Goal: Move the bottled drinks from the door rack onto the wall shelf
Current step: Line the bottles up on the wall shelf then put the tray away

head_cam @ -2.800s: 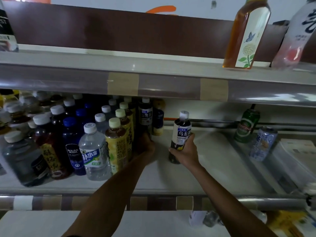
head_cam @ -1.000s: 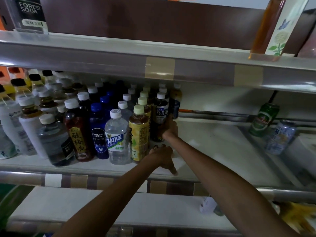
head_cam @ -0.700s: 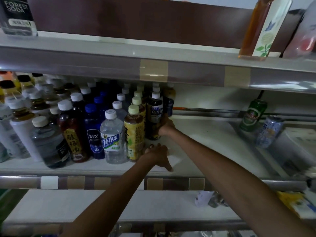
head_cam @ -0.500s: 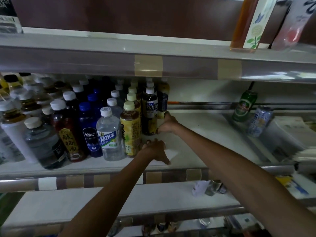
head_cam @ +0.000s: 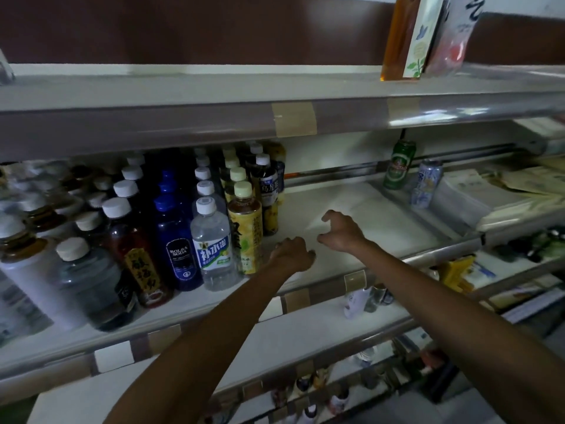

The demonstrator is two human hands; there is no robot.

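Several bottled drinks crowd the left half of the middle wall shelf. At the right end of the rows stands a dark oolong tea bottle with a white cap, behind a yellow-labelled tea bottle. My right hand hovers over the bare shelf to the right of the rows, fingers loosely curled, holding nothing. My left hand rests on the shelf beside the yellow-labelled bottle, fingers curled under, with nothing in it that I can see.
A green can and a blue-white can stand at the shelf's right, next to stacked papers. The upper shelf carries an amber bottle and a pink-labelled bottle. Lower shelves hold more bottles.
My right hand has let go of the dark oolong bottle, which now stands at the end of the row, and pulled back to the right. The left hand stays near the yellow-labelled bottle.
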